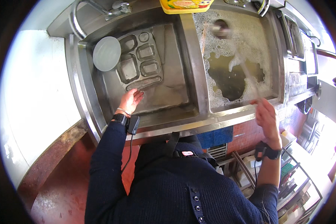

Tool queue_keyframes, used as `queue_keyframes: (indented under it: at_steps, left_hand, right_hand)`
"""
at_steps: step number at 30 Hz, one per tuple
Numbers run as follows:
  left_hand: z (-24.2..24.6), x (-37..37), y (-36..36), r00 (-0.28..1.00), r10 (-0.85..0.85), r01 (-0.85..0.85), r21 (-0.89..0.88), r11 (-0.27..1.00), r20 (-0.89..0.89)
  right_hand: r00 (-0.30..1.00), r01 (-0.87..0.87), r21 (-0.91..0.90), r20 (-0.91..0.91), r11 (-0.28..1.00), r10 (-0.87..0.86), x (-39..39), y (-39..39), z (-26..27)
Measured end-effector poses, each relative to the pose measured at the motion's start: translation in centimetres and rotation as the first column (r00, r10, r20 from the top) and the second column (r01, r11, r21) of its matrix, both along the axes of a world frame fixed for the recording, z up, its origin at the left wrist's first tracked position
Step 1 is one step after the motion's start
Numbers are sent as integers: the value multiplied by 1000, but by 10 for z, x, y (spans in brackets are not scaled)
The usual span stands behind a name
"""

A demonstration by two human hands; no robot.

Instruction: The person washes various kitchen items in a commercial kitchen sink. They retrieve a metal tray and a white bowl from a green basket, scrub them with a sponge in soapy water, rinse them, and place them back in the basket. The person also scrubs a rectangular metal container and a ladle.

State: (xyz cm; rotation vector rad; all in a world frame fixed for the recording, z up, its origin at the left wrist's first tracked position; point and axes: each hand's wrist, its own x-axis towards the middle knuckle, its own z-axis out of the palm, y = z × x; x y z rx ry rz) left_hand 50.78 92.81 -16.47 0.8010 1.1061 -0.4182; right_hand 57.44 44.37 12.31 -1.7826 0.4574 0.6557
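My left hand [132, 100] is over the left sink basin [170, 98], palm up with its fingers apart and nothing in it. Just beyond its fingertips lies a metal compartment tray [136, 67], with a pale round bowl or lid [107, 53] against its left side. At the front rim of the right basin [246, 110], my right hand [264, 114] grips the end of a long, thin handle, blurred by motion. That handle runs up to a round metal ladle head [221, 28] over the foamy, murky water [226, 78].
A curved faucet [75, 19] stands at the back left. On the ledge between the basins sits a yellow plastic tub [186, 6]. Metal pans [293, 36] stand right of the sink. Below right, a rack [305, 173] holds kitchenware.
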Motion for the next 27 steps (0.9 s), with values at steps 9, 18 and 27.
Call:
queue_keyframes:
  at_steps: [9,18,27]
  left_hand:
    - [2,-17,43,995,81,-76,-79,994,57]
    - [2,-39,59,994,105,-102,-107,989,21]
    - [-5,-42,62,995,97,-92,-108,990,37]
  right_hand:
    - [704,-483,-727,10,488,711,53,234,-127]
    - [710,-526,-756,-137,390,691,64,301,-180]
    - [482,-767,-594,-286,241,828,68,297,-222]
